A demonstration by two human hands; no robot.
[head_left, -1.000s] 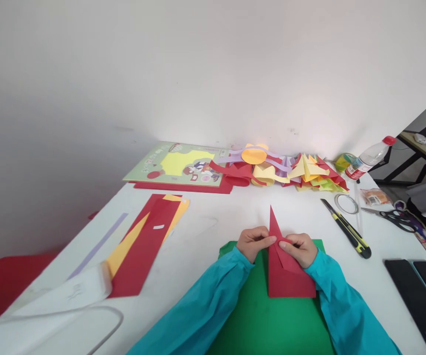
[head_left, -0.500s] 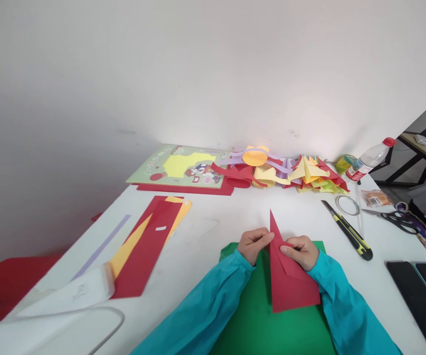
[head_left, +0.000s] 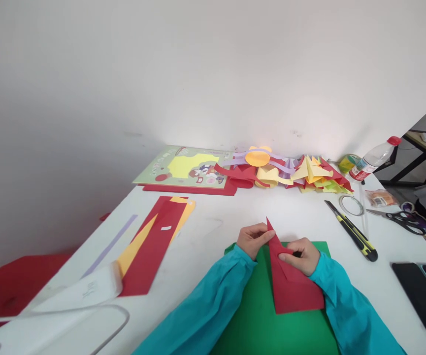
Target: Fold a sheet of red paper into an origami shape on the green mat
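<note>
A red sheet of paper (head_left: 297, 293), partly folded with a narrow pointed tip at the top, is held over a green sheet (head_left: 247, 320). My left hand (head_left: 253, 240) pinches its left edge just below the tip. Thumb and fingers of my right hand (head_left: 302, 255) grip a folded flap at the paper's upper right side. Both hands are closed on the same paper. Some of the fingers lie hidden behind it.
A utility knife (head_left: 351, 230), a tape roll (head_left: 350, 205) and scissors (head_left: 401, 219) lie at the right. Folded paper pieces (head_left: 311, 172) and a bottle (head_left: 373, 160) stand along the wall. Left are red strips (head_left: 153, 246) and a white device (head_left: 87, 291).
The paper's pointed tip has tilted left and a little lower. My right hand has shifted slightly on the flap, its thumb pointing more to the left. The view has moved slightly.
</note>
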